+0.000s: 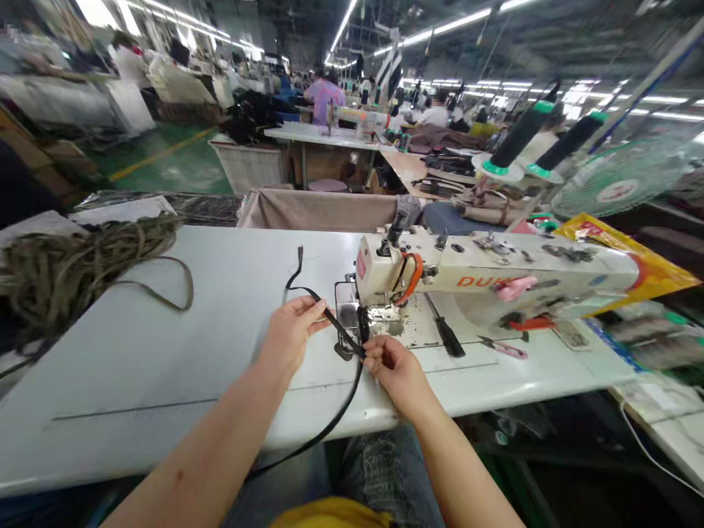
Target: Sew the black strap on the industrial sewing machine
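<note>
- Head view: nearest the camera, a yellow cloth (330, 515) lay at the bottom edge over a knee in torn jeans (379, 469), both cut off by the frame.
- Both forearms reached forward over the table (137, 367) edge.
- The left hand (290, 331) had its fingers curled, thumb and forefinger pinched shut on a black strap (341, 334).
- The right hand (393, 367) pinched the same strap just beside the left, fingertips closed on it in front of the needle area.
- The strap ran from the table top, past the left hand, across to the right hand, then hung in a loop below the table edge toward the lap; its lower end was hidden under the table.
- The sewing machine (495, 275) stood just behind the hands; its head blocked the needle and presser foot, which were hard to make out.
- A screwdriver (445, 330) and pink snips (506, 348) lay on the machine bed to the right of the hands.
- A pile of olive cord (60, 268) sat at the table's left, well apart from the hands, cut off by the left edge.
- A yellow bag (649, 264) lay behind the machine's right end.
- Two dark thread cones (522, 132) and a fan (621, 176) stood farther right, blurred.
- Far back, other people sat at work tables; details there were too blurred to tell.
</note>
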Available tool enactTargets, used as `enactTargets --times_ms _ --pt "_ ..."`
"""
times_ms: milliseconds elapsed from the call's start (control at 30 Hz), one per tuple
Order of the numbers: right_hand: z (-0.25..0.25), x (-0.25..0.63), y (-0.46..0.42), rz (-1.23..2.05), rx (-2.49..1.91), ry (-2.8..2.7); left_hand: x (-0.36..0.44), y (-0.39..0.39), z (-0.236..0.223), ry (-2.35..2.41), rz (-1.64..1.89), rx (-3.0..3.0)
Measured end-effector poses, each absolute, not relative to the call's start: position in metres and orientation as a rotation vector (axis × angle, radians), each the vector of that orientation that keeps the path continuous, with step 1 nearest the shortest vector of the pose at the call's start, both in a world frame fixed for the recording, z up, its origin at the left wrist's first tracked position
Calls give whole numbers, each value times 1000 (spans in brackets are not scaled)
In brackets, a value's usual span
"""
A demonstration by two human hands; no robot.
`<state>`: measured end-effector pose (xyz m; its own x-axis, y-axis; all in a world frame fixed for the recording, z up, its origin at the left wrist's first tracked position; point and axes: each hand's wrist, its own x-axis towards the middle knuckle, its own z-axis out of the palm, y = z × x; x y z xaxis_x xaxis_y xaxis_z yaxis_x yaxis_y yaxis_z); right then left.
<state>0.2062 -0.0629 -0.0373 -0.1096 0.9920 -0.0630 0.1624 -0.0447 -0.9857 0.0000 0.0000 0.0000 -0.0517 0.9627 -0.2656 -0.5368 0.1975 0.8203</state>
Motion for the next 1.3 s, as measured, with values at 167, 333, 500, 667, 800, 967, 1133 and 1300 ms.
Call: enactTargets --times_ms 167,333,500,667,800,967,1133,1300 --pt "-29 211 -68 1283 -1292 -1442 -7 -21 4 924 1283 498" --pt "-11 223 -66 1106 -1252 -1682 -8 -57 7 931 1005 481" --pt "8 227 -56 1154 -1099 -1934 -1 -80 4 933 669 654" --pt "11 221 -52 1186 -1096 -1921 7 -88 -4 888 649 704" --pt "-6 221 -55 1145 -1260 -1589 12 -96 -6 918 662 622" --pt "-17 225 -61 1395 -1399 -1448 14 -107 -9 974 711 643" --pt "-13 212 -65 1519 -1324 -1433 15 -111 -8 1024 719 688" --pt "-19 200 -61 1483 -1315 -1272 14 -110 -12 1011 710 727"
